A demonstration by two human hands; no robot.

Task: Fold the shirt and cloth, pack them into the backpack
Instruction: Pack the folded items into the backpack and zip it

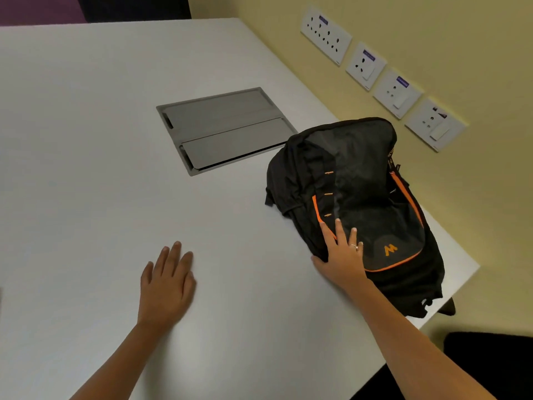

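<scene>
On the white surface (101, 140), the black backpack (360, 192) is lain at the right edge under the flat, released right hand (343, 252), the left hand (167, 281) resting released beside it; shirt and cloth are unseen, so the zip should be checked fully closed.

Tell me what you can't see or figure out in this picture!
- Head view: inside of the backpack; its closed fabric hides whether the shirt and cloth are packed. Neither shows elsewhere.
- Head view: palm of the right hand lying on the backpack, hidden by the hand's own back.
- Head view: blue labels on the wall sockets, too small to read.
- Head view: black thing at the lower right, cut off by the picture's edge.
- Head view: left hand flat on the table, underside hidden.
</scene>
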